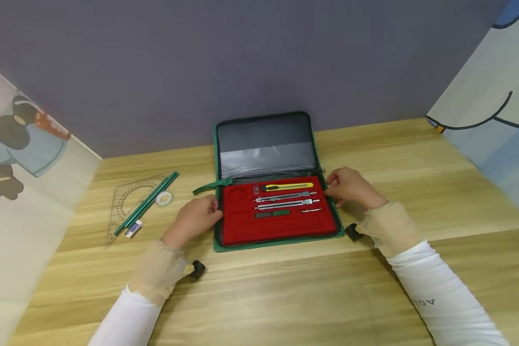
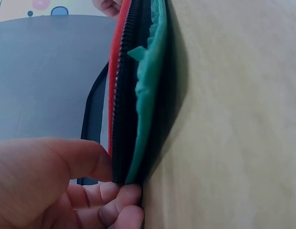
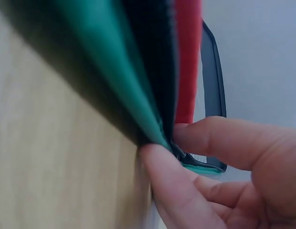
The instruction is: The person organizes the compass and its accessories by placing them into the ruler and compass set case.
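Note:
A green zip case (image 1: 281, 246) lies unfolded on the table, its dark lid with a clear pocket (image 1: 265, 158) leaning up at the back. My left hand (image 1: 194, 218) pinches the case's left edge, thumb by the black zipper (image 2: 120, 95) and fingertips at the green cover (image 2: 145, 95). On the opposite edge, my right hand (image 1: 350, 186) pinches the rim between thumb and fingers. Inside, the red tray (image 1: 281, 230) holds a yellow utility knife (image 1: 289, 186), two metal compasses (image 1: 287, 204), a small metal piece (image 1: 311, 210) and dark and green strips (image 1: 281, 212).
To the left lie a clear set square with a protractor scale (image 1: 117, 197), green pencils (image 1: 144, 204), a tape roll (image 1: 164, 198) and an eraser (image 1: 133, 229). A green strap (image 1: 212, 185) sticks out leftward from the case. A grey panel (image 1: 259, 62) stands behind.

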Demonstrator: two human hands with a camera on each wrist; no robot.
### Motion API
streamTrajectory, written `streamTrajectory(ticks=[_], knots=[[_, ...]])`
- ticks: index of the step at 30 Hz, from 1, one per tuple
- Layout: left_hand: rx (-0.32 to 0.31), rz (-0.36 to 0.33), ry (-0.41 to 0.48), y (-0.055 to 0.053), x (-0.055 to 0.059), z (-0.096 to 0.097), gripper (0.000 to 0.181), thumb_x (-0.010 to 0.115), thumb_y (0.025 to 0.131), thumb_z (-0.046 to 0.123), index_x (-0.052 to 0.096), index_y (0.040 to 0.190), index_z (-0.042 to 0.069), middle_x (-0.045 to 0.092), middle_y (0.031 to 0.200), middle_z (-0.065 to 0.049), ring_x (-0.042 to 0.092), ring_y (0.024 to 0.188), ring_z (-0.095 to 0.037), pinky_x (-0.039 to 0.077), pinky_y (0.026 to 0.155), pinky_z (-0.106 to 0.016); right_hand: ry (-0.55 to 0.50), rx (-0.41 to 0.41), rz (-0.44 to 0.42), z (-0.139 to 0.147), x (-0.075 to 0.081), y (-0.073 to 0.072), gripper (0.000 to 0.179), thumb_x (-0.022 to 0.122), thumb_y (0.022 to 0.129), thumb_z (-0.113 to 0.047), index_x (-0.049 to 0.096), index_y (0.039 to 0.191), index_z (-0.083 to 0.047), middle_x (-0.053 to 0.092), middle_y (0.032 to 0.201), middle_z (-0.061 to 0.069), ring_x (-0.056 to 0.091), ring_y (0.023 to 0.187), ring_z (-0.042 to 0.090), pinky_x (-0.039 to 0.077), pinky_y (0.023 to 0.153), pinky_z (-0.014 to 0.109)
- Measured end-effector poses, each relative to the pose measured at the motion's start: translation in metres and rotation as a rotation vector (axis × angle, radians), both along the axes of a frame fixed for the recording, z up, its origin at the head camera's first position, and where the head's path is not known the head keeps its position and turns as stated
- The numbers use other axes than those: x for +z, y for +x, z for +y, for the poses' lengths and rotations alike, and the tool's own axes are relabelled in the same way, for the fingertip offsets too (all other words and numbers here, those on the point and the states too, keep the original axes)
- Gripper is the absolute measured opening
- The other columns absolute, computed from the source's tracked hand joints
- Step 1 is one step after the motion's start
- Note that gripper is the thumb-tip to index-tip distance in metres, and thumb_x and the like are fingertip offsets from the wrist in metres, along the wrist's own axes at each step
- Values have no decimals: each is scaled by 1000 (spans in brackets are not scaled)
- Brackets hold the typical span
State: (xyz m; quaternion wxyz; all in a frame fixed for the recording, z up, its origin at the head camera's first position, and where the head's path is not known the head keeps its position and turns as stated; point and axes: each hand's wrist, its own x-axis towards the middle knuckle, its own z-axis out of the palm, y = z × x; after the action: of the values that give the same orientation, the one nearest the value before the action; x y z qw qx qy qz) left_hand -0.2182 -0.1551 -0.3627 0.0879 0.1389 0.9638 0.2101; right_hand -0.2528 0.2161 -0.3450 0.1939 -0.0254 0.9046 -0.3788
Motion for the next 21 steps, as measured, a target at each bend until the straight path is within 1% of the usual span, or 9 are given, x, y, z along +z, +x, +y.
streamTrajectory(ticks=[3,6,9,12,14,16,18,21], knots=[[7,7,0,1,1,1,11,57,85,19,55,80,9,50,61,2,44,55,-15,32,51,-28,-8,22,3,3,-2,-1,38,60,85,-7,47,115,13,49,89,14,59,57,16,55,57,32],[27,5,-10,1,5,-2,14,57,87,23,56,80,10,50,60,2,45,55,-15,33,51,-28,-29,40,-1,3,-3,-3,38,60,86,-7,46,115,13,48,90,15,60,57,16,55,58,33],[51,-10,-8,-1,8,-3,18,58,88,27,59,81,11,50,59,1,46,54,-15,35,50,-28,-42,35,-5,8,-3,-2,38,60,86,-7,45,115,13,47,90,14,60,58,16,55,58,33],[87,-10,-5,-4,15,-10,21,58,89,30,60,84,10,52,59,1,46,53,-15,36,49,-28,-51,32,-2,9,-3,-2,37,59,86,-7,45,114,13,47,89,13,60,60,17,55,58,33],[108,6,1,-6,19,-17,22,58,89,29,60,85,8,55,62,0,47,53,-15,37,50,-29,-55,32,0,9,-4,-2,37,59,86,-7,45,114,12,47,89,13,60,61,17,55,59,33],[138,22,1,-8,24,-26,22,58,88,29,59,87,8,58,67,-2,48,56,-16,39,52,-30,-61,31,-4,9,-4,-2,37,59,86,-7,45,114,12,46,89,14,60,62,17,55,59,34],[168,30,2,-8,29,-37,22,59,88,28,58,90,7,62,76,-6,52,60,-19,41,56,-31,-67,30,-11,8,-5,-3,37,58,86,-7,45,115,12,46,90,14,60,63,17,55,59,34],[224,16,9,-9,36,-54,25,60,89,25,57,100,3,63,97,-14,58,77,-27,45,67,-38,-72,31,-20,8,-7,-4,36,58,86,-7,45,114,11,46,90,14,59,66,17,55,60,34]])
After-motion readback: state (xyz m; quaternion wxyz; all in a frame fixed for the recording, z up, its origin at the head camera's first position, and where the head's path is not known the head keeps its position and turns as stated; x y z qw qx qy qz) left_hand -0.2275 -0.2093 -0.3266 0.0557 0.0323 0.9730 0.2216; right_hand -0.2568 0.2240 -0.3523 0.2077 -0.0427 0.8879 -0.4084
